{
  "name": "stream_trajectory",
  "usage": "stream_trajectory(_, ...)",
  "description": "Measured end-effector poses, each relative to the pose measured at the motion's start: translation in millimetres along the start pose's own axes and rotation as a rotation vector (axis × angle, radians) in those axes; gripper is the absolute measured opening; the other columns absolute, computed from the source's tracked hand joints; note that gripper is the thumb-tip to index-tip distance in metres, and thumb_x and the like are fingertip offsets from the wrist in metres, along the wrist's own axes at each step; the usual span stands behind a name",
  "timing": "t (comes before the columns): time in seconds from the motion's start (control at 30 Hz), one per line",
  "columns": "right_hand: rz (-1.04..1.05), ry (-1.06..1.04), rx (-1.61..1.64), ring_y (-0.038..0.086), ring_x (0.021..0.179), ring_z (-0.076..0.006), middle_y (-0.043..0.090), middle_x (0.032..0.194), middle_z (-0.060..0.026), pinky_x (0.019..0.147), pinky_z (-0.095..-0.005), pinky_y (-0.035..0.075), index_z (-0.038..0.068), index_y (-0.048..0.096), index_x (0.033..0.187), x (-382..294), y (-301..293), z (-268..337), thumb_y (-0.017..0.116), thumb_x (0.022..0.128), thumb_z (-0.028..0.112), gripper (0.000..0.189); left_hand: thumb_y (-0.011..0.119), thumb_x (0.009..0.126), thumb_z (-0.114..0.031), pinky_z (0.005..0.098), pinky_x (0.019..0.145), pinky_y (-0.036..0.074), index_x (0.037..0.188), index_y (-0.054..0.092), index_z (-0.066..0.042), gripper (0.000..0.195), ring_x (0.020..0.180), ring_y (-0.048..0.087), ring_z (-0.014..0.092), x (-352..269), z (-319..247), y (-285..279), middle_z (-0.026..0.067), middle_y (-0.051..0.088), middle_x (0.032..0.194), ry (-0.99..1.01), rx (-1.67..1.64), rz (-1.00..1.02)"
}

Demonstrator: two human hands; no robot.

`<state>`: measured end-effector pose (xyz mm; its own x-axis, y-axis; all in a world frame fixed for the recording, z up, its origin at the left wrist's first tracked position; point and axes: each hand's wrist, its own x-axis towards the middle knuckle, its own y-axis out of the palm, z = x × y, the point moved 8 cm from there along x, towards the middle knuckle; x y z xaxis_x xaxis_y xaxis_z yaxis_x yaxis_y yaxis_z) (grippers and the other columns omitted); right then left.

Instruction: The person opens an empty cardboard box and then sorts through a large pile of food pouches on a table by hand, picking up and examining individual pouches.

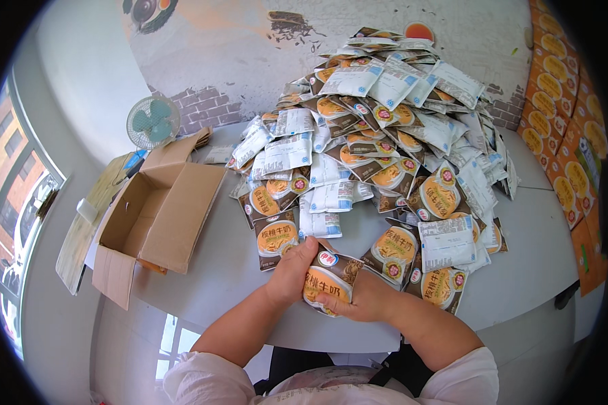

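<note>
Both my hands grip a printed brown and orange pouch (329,278) above the near part of the grey table. My left hand (293,268) holds it by the left side, thumb up near its top edge. My right hand (362,298) holds the lower right side, with the thumb across the front; most of those fingers are hidden behind it. Just beyond my hands, more such pouches lie flat, one printed pouch (276,238) to the left and another (395,248) to the right. Behind them rises a large heap of pouches (380,147), some showing white backs.
An open cardboard box (182,217) stands at the left on the grey table (213,283). Beyond it are a small fan (153,123) and a wooden board (88,223) with a white object on it. Orange printed cartons (552,101) are stacked at the right.
</note>
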<state>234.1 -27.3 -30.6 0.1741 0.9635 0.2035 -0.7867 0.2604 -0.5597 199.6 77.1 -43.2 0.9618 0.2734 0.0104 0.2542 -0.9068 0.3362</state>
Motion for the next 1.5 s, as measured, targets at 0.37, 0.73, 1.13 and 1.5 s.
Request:
stream_trajectory(0.37, 0.142, 0.133, 0.04, 0.066, 0.076, -0.0341, 0.068, 0.081, -0.0147, 0.071, -0.0422, 0.052, 0.01, 0.064, 0.107, -1.7, -2.1, 1.9, 0.051, 0.094, 0.054, 0.047, 0.057, 0.095, -0.045, 0.0332, 0.08, 0.054, 0.117, 0.057, 0.001, 0.051, 0.094, 0.065, 0.019, 1.8, 17.9, -9.6, 0.0112, 0.066, 0.108, -0.105, -0.073, 0.141)
stream_trajectory(0.73, 0.205, 0.156, 0.143, 0.067, 0.074, -0.0273, 0.069, 0.077, -0.008, 0.071, -0.0379, 0.052, 0.012, 0.067, 0.1, -3.0, 3.8, 4.9, 0.05, 0.094, 0.056, 0.047, 0.055, 0.099, -0.038, 0.031, 0.076, 0.054, 0.115, 0.06, -0.001, 0.041, 0.088, 0.064, 0.016, -1.6, 7.5, -6.2, 0.0082, 0.066, 0.103, -0.081, -0.078, -0.006)
stream_trajectory(1.13, 0.174, 0.185, 0.168, 0.068, 0.077, -0.0268, 0.069, 0.081, -0.01, 0.072, -0.038, 0.053, 0.01, 0.067, 0.102, -2.2, -0.9, -1.2, 0.053, 0.092, 0.059, 0.052, 0.05, 0.102, -0.033, 0.0285, 0.075, 0.054, 0.114, 0.059, -0.001, 0.035, 0.086, 0.063, 0.013, -6.4, -7.0, -4.2, 0.0065, 0.066, 0.101, 0.091, -0.024, -0.137)
stream_trajectory(1.5, 0.118, 0.248, 0.318, 0.066, 0.076, -0.0207, 0.069, 0.083, -0.0095, 0.073, -0.0345, 0.052, 0.004, 0.067, 0.105, -1.8, -1.2, -13.0, 0.061, 0.091, 0.047, 0.045, 0.048, 0.102, -0.036, 0.0284, 0.073, 0.054, 0.112, 0.059, 0.0, 0.038, 0.085, 0.063, 0.013, 0.6, -1.4, -9.8, 0.0063, 0.065, 0.1, 0.069, -0.029, -0.128)
